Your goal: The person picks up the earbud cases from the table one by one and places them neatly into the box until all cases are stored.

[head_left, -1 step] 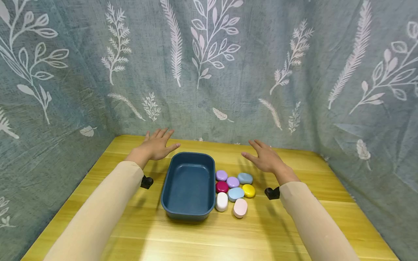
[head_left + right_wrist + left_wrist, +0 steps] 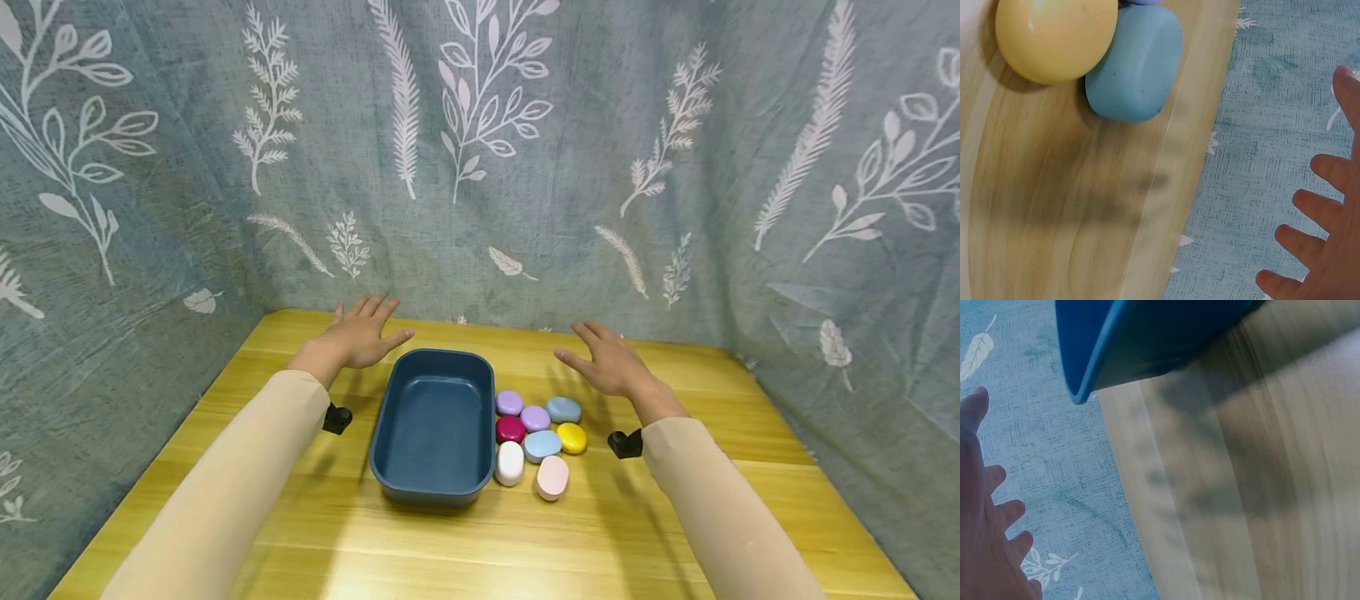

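Note:
My left hand (image 2: 354,337), fingers spread, hovers beyond the left back corner of a deep blue rectangular tub (image 2: 432,429) and holds nothing. My right hand (image 2: 609,362), thumb apart from the fingers, hovers behind several smooth soap-like bars. Nearest to it lies a grey-blue bar (image 2: 563,409), with a yellow round one (image 2: 572,438) in front. Two lilac bars (image 2: 536,418), a crimson one (image 2: 510,430), a light blue one (image 2: 542,447), a white one (image 2: 510,463) and a pink one (image 2: 552,477) cluster along the tub's right side. Inside the tub only its bare floor shows.
The wood-grain table (image 2: 420,558) ends at a grey-blue leaf-print curtain (image 2: 480,250), which surrounds it at the back and both sides. A black wrist mount sits under each forearm. The tub wall stands between the left hand and the bars.

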`<control>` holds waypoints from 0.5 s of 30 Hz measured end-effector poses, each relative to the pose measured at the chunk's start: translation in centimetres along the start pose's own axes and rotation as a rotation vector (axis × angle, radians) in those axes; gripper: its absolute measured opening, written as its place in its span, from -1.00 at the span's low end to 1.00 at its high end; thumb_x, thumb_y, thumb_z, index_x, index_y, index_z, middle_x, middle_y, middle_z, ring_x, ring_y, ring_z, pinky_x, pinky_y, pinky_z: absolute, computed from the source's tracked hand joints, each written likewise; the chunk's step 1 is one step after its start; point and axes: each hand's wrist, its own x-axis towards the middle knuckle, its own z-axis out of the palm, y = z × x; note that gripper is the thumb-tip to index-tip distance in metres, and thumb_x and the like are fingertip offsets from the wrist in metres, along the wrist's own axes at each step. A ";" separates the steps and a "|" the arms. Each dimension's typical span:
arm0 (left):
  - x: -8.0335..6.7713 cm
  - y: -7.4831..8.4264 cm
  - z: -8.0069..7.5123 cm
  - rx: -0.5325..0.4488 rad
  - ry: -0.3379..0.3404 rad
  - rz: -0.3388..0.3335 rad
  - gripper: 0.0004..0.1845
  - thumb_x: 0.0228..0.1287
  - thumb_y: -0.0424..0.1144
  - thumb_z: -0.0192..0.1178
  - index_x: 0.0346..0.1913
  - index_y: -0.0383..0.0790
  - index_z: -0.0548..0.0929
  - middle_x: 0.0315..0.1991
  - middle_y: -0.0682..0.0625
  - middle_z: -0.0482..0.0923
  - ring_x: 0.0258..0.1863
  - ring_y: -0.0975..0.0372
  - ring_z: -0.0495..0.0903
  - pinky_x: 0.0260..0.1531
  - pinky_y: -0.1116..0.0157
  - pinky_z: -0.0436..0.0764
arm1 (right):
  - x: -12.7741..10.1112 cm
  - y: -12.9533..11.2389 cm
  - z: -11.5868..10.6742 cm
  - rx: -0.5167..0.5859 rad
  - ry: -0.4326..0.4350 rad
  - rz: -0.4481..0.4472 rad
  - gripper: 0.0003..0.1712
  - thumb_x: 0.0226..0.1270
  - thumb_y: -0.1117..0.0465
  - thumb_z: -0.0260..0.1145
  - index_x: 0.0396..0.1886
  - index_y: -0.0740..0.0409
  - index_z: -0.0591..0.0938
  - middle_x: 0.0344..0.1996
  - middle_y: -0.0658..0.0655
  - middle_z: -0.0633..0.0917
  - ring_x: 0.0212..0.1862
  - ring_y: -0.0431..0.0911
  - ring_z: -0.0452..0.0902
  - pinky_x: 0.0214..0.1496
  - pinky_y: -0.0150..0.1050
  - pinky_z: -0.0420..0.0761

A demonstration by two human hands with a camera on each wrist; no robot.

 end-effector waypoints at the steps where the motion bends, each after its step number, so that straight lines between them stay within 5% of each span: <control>1: 0.0 -0.1 0.1 -0.001 -0.002 -0.003 -0.13 0.57 0.38 -0.23 0.71 0.06 -0.18 0.71 -0.22 -0.26 0.68 -0.22 -0.27 0.55 -0.38 -0.39 | 0.0 -0.1 0.0 -0.001 -0.001 -0.002 0.00 0.55 -0.46 -0.09 0.71 0.07 0.05 0.66 0.37 0.04 0.65 0.37 -0.08 0.62 0.44 -0.10; 15: -0.3 -1.4 1.1 -0.045 -0.016 -0.022 -0.11 0.56 0.41 -0.29 0.71 0.05 -0.20 0.72 -0.21 -0.31 0.68 -0.21 -0.30 0.54 -0.38 -0.43 | 0.1 -0.8 0.4 0.009 -0.024 -0.006 0.00 0.54 -0.46 -0.09 0.71 0.03 0.04 0.67 0.35 0.02 0.63 0.42 -0.08 0.56 0.49 0.04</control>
